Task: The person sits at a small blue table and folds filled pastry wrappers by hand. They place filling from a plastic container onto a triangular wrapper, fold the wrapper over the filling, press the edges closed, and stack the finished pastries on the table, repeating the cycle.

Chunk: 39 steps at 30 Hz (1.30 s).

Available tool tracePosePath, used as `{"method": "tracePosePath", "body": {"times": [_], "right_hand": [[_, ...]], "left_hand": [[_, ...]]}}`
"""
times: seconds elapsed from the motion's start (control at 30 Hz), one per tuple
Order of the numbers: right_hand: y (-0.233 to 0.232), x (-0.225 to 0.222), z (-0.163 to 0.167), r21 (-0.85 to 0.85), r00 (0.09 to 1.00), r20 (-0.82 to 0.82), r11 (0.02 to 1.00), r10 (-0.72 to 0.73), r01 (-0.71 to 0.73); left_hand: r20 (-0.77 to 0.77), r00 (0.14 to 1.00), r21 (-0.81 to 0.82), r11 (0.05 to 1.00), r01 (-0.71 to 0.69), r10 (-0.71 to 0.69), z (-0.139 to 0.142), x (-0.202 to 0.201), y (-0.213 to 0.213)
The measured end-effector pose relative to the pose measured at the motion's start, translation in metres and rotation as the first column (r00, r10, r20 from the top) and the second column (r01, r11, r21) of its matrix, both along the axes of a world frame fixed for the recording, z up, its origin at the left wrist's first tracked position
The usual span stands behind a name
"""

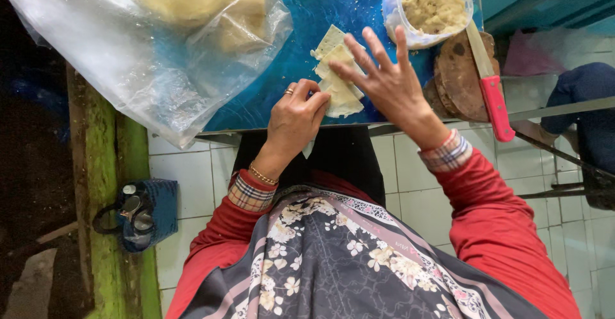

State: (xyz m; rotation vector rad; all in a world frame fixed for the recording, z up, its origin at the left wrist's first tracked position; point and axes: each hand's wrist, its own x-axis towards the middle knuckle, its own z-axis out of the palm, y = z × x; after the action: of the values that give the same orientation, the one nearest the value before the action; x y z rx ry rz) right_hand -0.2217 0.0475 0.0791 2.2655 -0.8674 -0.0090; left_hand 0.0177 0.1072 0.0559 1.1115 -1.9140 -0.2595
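The left hand (pixel 296 115) is curled, its fingertips pinched on the near edge of a thin pale dough sheet (pixel 338 79). The right hand (pixel 383 75) has its fingers spread wide and flat over the same sheet, touching it from the three o'clock side and clamping nothing. The sheet lies on a blue table top (pixel 301 50) near its front edge, roughly at the centre of the view, with a small dotted square of dough at its twelve o'clock end.

At one o'clock from the sheet stands a clear plastic tub (pixel 430 6) full of crumbly beige filling. At three o'clock, just beyond the right hand, sits a round wooden block (pixel 462 75), and a knife with a pink handle (pixel 494 104) rests across it, blade pointing toward the tub. At ten o'clock a large clear plastic bag (pixel 138 50) holds a lump of pale dough. Down at seven o'clock, on the tiled floor, is a small blue basket (pixel 154 213).
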Motion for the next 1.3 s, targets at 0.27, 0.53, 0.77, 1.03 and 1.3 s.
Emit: {"method": "tracePosePath", "body": {"times": [0.27, 0.53, 0.77, 1.03, 1.3], "right_hand": [[0.02, -0.003, -0.001, 0.159, 0.988, 0.09, 0.978, 0.124, -0.138], [-0.018, -0.007, -0.008, 0.0, 1.0, 0.001, 1.0, 0.012, -0.012], [-0.034, 0.0, -0.017, 0.114, 0.984, 0.172, 0.993, -0.036, 0.016], [-0.039, -0.017, 0.023, 0.031, 0.928, 0.323, 0.982, -0.185, 0.186], [-0.024, -0.065, 0.036, 0.252, 0.814, 0.45, 0.927, -0.367, 0.278]], "left_hand": [[-0.004, 1.0, -0.014, 1.0, -0.007, 0.007, 0.002, 0.0, 0.0], [0.263, 0.965, -0.133, 0.991, 0.012, 0.023, -0.001, 0.0, -0.007], [0.261, 0.963, -0.013, 0.997, 0.077, -0.071, -0.003, 0.004, -0.011], [0.228, 0.971, -0.015, 0.996, 0.083, -0.078, -0.001, 0.006, -0.01], [0.169, 0.982, 0.003, 0.997, 0.082, -0.081, 0.001, 0.007, -0.01]]}}
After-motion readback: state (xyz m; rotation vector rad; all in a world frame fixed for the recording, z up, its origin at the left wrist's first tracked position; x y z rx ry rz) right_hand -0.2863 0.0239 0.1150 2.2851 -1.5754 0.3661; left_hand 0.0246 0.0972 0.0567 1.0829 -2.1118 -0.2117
